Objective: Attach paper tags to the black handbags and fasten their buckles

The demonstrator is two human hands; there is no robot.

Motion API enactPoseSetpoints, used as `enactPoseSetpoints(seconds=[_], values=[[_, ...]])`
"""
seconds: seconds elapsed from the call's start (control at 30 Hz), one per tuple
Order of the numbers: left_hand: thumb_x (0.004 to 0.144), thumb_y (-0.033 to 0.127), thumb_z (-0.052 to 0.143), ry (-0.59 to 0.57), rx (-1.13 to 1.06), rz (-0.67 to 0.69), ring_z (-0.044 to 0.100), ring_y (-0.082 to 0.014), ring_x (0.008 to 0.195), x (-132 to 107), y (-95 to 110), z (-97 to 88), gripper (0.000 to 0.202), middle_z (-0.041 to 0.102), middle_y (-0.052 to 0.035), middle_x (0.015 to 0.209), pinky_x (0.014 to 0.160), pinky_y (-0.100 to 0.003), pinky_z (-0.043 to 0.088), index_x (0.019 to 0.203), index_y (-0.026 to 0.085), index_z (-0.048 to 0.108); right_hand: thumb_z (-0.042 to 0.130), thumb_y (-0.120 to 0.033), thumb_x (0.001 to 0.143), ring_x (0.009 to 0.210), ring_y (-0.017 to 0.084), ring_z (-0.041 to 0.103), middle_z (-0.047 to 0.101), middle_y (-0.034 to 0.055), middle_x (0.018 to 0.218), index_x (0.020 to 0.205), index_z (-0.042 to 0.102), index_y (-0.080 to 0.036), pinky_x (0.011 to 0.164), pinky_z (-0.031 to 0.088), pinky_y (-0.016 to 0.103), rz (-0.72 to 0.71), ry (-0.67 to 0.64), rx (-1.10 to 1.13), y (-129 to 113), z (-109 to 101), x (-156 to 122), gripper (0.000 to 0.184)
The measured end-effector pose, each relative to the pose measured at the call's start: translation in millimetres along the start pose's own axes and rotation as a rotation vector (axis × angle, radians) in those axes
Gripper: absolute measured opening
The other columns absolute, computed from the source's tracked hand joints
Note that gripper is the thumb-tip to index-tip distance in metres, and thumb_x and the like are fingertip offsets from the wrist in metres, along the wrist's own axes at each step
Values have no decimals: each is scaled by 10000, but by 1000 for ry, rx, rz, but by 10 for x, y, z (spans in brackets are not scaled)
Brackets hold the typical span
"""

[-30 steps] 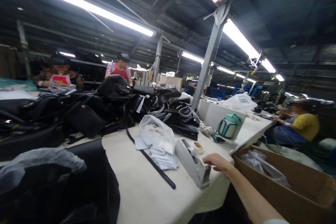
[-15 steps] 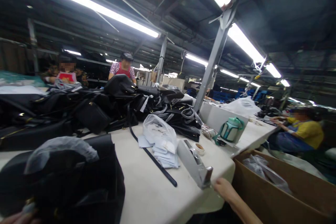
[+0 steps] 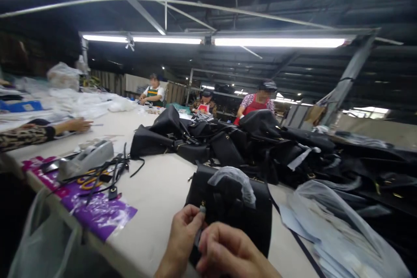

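Note:
A black leather handbag (image 3: 247, 226) stands on the table in front of me, clear plastic film (image 3: 233, 178) wrapped around its arched handle. At its left side my left hand (image 3: 184, 236) is closed in a pinch on a small grey-wrapped tab (image 3: 202, 210), just below a bit of gold hardware (image 3: 203, 203). My right hand (image 3: 231, 247) is right beside it, fingers curled and pinched together in front of the bag. Whatever lies between the right fingertips is hidden or too small to make out.
Black bags (image 3: 228, 143) lie heaped behind. Right of my bag, a clear plastic bag (image 3: 352, 226) holds pale papers. To the left are a tape dispenser (image 3: 89, 158), black straps (image 3: 119, 167), yellow-handled scissors (image 3: 89, 180) and purple plastic (image 3: 97, 208). A co-worker's hand (image 3: 76, 125) reaches in; several people work beyond.
My view has swung left. My right hand has come from beside the grey tape dispenser at the table edge to the handbag, next to my left hand, which stays at the hardware.

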State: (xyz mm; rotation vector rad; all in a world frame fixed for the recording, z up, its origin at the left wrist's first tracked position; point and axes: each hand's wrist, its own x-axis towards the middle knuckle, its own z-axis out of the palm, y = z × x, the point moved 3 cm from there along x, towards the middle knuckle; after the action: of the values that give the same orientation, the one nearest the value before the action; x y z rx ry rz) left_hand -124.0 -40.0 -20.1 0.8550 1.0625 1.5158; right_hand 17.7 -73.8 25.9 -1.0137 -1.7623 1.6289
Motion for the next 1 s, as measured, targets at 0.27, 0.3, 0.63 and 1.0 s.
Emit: enactPoseSetpoints(seconds=[0.27,0.3,0.63,1.0], values=[[629,549,757,-28,73,35,490,-91,438,16,-116,-23,438,551,28,484,454,-210,371,600,167,544,565,-545,780,449,76,491,541,-41,557,689,472,-195,439,342,177,22,164,-104,-19,-62,515,373],[641,551,749,-37,78,38,497,-93,442,13,-120,-15,436,561,22,496,457,-211,379,610,163,552,546,-530,789,444,79,494,533,-44,551,684,471,-197,438,352,182,17,191,-132,20,-72,517,357],[680,546,723,-50,47,52,532,-105,448,-78,-136,3,412,587,22,524,455,-205,417,713,171,558,426,-397,843,452,140,599,558,-18,531,653,494,-216,441,459,217,9,375,-431,51,-60,551,271],[807,284,625,158,411,424,557,-166,519,-215,-109,-63,245,621,-3,588,587,-246,455,1029,255,725,438,-392,863,471,173,617,606,11,566,699,556,-217,453,455,242,-43,427,-517,77,-49,538,268]])
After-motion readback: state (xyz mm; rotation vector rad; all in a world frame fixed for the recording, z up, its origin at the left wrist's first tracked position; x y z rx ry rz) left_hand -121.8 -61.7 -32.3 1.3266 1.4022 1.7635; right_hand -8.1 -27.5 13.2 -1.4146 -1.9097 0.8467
